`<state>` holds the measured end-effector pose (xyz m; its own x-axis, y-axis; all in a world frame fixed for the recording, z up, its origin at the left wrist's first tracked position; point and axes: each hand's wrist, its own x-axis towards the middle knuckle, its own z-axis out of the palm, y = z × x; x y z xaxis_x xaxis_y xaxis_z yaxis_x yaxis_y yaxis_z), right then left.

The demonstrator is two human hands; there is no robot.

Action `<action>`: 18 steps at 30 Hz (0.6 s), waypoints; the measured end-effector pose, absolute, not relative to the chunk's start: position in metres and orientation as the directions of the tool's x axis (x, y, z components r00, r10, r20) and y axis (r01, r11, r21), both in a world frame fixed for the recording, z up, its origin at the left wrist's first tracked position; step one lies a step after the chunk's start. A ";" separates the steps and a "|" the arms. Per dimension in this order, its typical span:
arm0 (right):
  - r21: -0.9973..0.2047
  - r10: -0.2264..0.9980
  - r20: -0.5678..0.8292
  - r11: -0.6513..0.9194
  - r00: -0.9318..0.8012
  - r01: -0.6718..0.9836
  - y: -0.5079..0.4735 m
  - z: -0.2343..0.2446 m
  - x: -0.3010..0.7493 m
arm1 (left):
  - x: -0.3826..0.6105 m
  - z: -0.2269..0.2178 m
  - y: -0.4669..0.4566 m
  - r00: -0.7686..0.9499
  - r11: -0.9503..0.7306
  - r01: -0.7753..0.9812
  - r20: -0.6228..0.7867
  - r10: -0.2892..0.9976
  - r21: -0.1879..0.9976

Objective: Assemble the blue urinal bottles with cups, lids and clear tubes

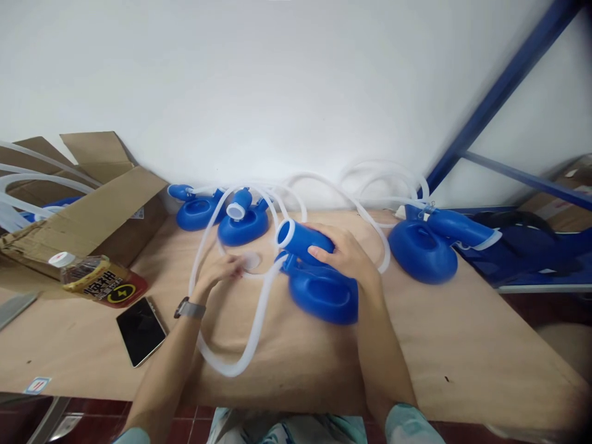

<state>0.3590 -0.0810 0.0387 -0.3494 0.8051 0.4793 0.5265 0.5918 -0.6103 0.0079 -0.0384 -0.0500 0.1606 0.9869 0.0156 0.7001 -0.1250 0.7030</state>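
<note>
One blue cylinder [304, 241], grasped by the right hand [341, 250] above a blue bottle [319, 296] on the tabletop [300, 376], slants with its white-rimmed mouth [283, 234] opening leftward, toward the left hand [221, 271], which pinches a blurred translucent cap [252, 260] apart from it.

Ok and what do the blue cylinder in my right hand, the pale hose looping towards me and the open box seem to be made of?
The blue cylinder looks like smooth plastic: uniform colour, soft sheen. The hose seems flexible, milky and translucent, perhaps silicone or PVC. The box looks like matte cardboard: brown, creased along its folds.
</note>
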 end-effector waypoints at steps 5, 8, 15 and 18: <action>-0.504 0.800 0.545 0.551 -0.250 0.666 -0.081 0.036 0.356 | 0.019 -0.047 -0.057 0.020 -0.216 0.766 0.314 0.949 0.605; -0.430 0.797 0.519 0.555 -0.308 0.712 -0.079 0.034 0.349 | 0.041 -0.013 -0.075 0.178 -0.436 0.719 0.462 0.869 0.542; -0.306 0.692 0.538 0.692 -0.481 0.653 -0.078 0.029 0.332 | 0.090 0.048 -0.112 0.369 -0.724 0.557 0.660 0.654 0.406; -0.309 0.633 0.585 0.752 -0.506 0.583 -0.081 0.026 0.334 | 0.087 0.051 -0.119 0.443 -0.740 0.480 0.598 0.668 0.471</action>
<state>0.3338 -0.0810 0.0260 -0.5063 0.6333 0.5853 0.5829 0.7515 -0.3088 0.0867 -0.1192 0.0512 0.4429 0.6680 0.5980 0.4801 -0.7400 0.4711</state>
